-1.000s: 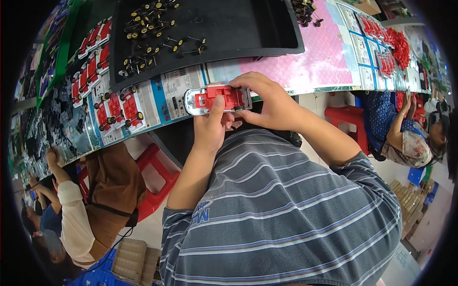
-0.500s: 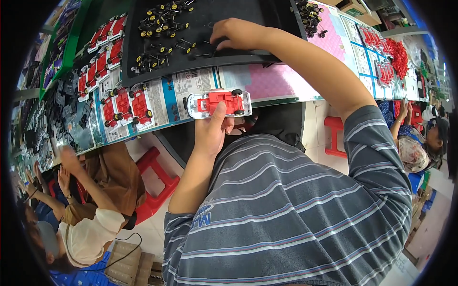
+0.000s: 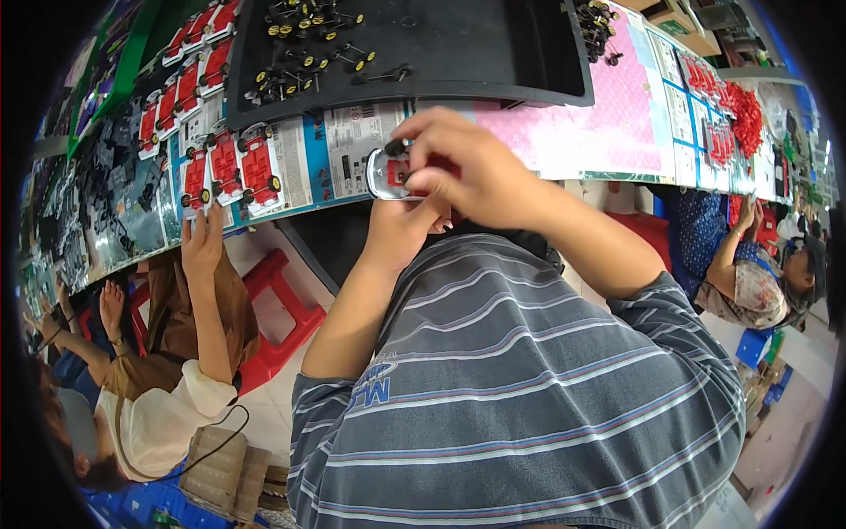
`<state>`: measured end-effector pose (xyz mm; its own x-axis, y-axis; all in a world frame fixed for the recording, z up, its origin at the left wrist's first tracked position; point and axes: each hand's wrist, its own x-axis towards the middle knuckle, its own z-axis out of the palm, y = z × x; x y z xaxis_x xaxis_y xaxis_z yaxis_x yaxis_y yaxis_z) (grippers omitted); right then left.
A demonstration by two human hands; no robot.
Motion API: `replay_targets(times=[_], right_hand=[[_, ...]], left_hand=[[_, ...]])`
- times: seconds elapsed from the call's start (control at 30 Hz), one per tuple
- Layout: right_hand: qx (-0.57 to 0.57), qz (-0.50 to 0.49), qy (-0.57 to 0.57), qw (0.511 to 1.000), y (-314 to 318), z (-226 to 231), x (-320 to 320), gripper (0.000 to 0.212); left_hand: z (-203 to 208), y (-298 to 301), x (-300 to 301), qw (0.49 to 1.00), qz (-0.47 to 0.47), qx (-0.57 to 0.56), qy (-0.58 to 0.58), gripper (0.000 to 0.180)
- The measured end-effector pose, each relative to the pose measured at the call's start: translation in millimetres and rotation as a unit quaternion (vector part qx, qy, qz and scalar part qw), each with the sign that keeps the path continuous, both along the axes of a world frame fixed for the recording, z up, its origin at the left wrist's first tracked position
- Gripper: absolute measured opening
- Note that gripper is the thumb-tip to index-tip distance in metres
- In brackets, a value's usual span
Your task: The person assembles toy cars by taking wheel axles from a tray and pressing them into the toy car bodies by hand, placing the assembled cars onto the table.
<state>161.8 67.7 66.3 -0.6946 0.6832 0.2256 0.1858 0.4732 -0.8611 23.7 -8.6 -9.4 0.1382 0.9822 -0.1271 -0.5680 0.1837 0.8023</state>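
My left hand (image 3: pixel 398 234) is closed on a toy car (image 3: pixel 379 176) with a white body and red underside, held just off the table's near edge. Over the car is my right hand (image 3: pixel 480 167), its fingers bent and pinched around a wheel axle. One black wheel (image 3: pixel 396 147) of that axle shows at the fingertips; the rest of it, and most of the car, is hidden by the hand. Beyond my hands, a black tray (image 3: pixel 493 62) holds loose wheel axles (image 3: pixel 308 66) with black and yellow wheels.
Rows of red and white toy cars (image 3: pixel 226 167) lie on the left, beside a heap of dark grey parts (image 3: pixel 106 194). A co-worker's hand (image 3: pixel 203 242) reaches the nearest cars. Pink sheeting (image 3: pixel 608 132) covers the table at right. Red stools (image 3: pixel 282 309) stand below.
My right hand has come back from the tray to the car, bringing a wheel axle. The co-worker's hand at left has moved up to the nearest row of cars.
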Motion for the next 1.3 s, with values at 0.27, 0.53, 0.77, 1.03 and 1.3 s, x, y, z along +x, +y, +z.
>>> replay_targets(times=[0.27,0.53,0.77,1.03,1.3], right_hand=[[0.029,-0.042,-0.081,0.995,-7.5,-7.7,-6.0,0.036],[0.102,-0.066,-0.017,0.992,5.2,1.2,18.0,0.026],[0.259,-0.151,-0.130,0.945,26.0,-82.3,75.5,0.010],[0.271,-0.208,-0.157,0.927,23.8,-90.4,73.4,0.009],[0.121,-0.219,-0.074,0.965,20.2,-81.5,94.9,0.011]], left_hand=[[-24.2,-3.2,-2.0,0.993,-0.044,-0.040,0.097,0.017],[11.3,-8.5,-18.9,0.996,0.066,-0.025,0.054,0.029],[18.3,-37.0,-97.5,0.969,0.224,-0.014,0.104,0.040],[33.4,-25.3,-253.3,0.885,0.368,-0.069,0.277,0.028],[-34.8,29.3,-364.2,0.885,0.245,-0.125,0.376,0.022]])
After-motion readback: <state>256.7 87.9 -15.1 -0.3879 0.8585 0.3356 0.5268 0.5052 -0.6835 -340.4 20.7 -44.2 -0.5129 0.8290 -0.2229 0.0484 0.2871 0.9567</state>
